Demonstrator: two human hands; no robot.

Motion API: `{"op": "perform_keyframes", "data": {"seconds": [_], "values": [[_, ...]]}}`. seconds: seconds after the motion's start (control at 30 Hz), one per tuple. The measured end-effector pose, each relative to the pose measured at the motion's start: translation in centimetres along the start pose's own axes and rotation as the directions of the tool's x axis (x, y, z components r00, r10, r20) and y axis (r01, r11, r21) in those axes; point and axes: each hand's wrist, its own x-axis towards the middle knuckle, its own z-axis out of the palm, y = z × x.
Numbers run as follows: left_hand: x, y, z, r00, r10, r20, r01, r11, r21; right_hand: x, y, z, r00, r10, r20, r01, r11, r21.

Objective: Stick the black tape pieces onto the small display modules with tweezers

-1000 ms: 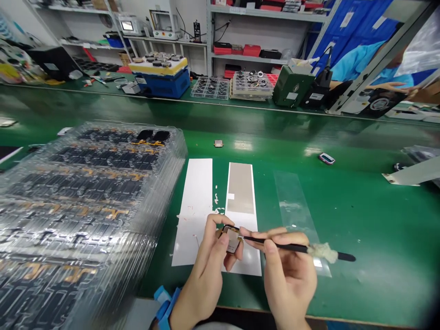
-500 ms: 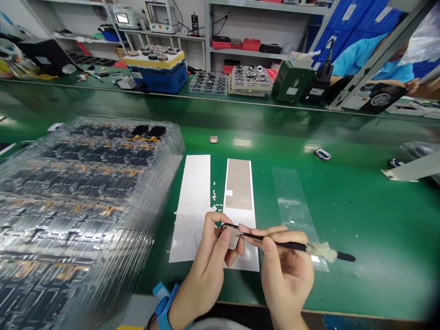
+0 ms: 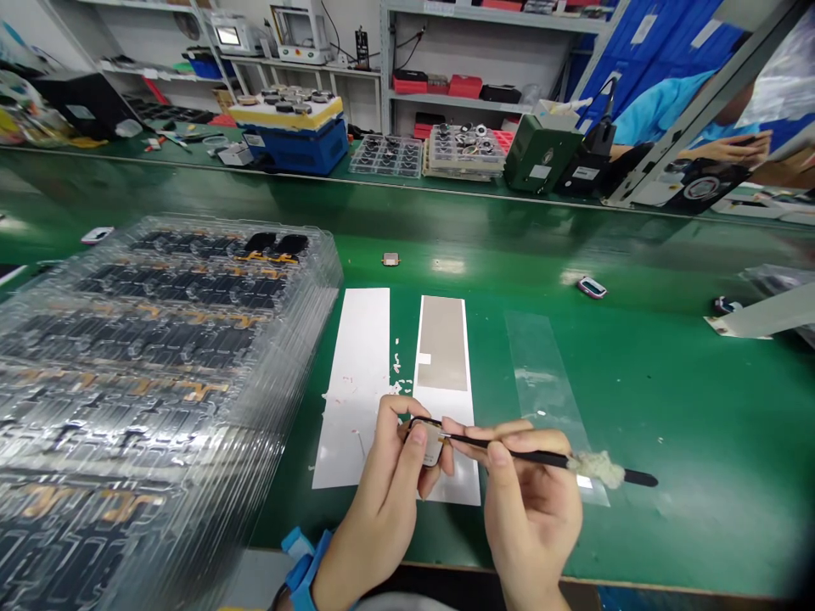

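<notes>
My left hand (image 3: 391, 484) is closed on a small square display module (image 3: 431, 445), its grey metal back toward me and a dark rim along its top edge. A blue band (image 3: 306, 564) circles the left wrist. In my right hand (image 3: 531, 496) is a pair of black tweezers (image 3: 541, 456), held like a pen, with a pale fluffy wad (image 3: 598, 468) wrapped near the rear end. The tweezer tips meet the module's right upper side; whether they grip anything there is too small to tell. Beneath the hands lies a white strip (image 3: 446, 406) with a grey-brown adhesive sheet (image 3: 444, 344).
Stacked clear trays (image 3: 210, 339) of dark display parts fill the left. A white strip (image 3: 356, 373) with paper scraps and a clear film (image 3: 548, 365) lie on the green bench. Small devices, including a white-and-dark one (image 3: 592, 288), rest farther back. A co-worker's blue sleeve (image 3: 662, 106) shows at right.
The small devices on the far green surface have shifted slightly left. My hands, the module and the tweezers stay almost in place. The co-worker's hands have risen a little.
</notes>
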Motion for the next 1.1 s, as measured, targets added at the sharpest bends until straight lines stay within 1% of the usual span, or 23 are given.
{"op": "perform_keyframes", "data": {"seconds": [0.17,0.27,0.37,0.47,0.53,0.6,0.67,0.73,0.77,0.83,0.93,1.0,1.1], "values": [[0.2,-0.2,0.2,0.998,0.036,-0.045,-0.037,0.999,-0.016,0.1,-0.1,0.2,1.000,-0.014,0.006,0.014,1.000,0.017],[0.3,-0.4,0.1,0.996,0.053,-0.078,-0.051,0.998,0.028,0.0,-0.1,0.3,1.000,0.007,0.013,-0.008,1.000,0.022],[0.4,-0.5,0.0,0.995,0.034,-0.093,-0.028,0.997,0.066,-0.1,-0.1,0.2,0.999,0.034,0.018,-0.034,0.998,0.048],[0.4,-0.6,-0.3,0.994,0.011,-0.110,0.000,0.995,0.099,0.2,-0.3,-0.8,0.999,0.034,-0.039,-0.032,0.998,0.047],[0.2,-0.5,-0.4,0.996,0.001,-0.094,0.014,0.987,0.163,0.6,-0.6,-2.2,0.994,0.048,-0.099,-0.052,0.998,-0.038],[0.0,-0.3,-0.4,1.000,0.000,-0.011,0.003,0.961,0.278,1.1,-0.9,-4.0,0.990,0.095,-0.100,-0.109,0.983,-0.146],[-0.1,-0.1,-0.3,0.991,0.001,0.134,-0.058,0.905,0.421,1.5,-1.2,-5.9,0.988,0.155,-0.013,-0.153,0.960,-0.234],[-0.1,0.1,-0.2,0.961,-0.033,0.273,-0.130,0.821,0.556,1.8,-1.2,-7.6,0.975,0.204,0.086,-0.168,0.934,-0.316],[0.0,0.2,0.0,0.945,-0.062,0.321,-0.155,0.778,0.608,1.8,-1.2,-8.4,0.969,0.215,0.118,-0.161,0.920,-0.356],[0.1,0.4,0.3,0.919,-0.112,0.378,-0.190,0.714,0.673,1.8,-1.2,-9.5,0.966,0.212,0.150,-0.130,0.894,-0.428],[0.0,0.5,0.8,0.890,-0.136,0.434,-0.237,0.676,0.697,1.0,-1.4,-10.5,0.962,0.193,0.195,-0.080,0.876,-0.475],[-0.1,0.4,1.1,0.874,-0.149,0.462,-0.261,0.658,0.707,0.3,-1.6,-10.7,0.957,0.203,0.208,-0.080,0.872,-0.483],[-0.1,0.1,1.4,0.849,-0.183,0.496,-0.293,0.618,0.729,-0.7,-1.6,-10.9,0.956,0.234,0.175,-0.120,0.860,-0.495]]}}
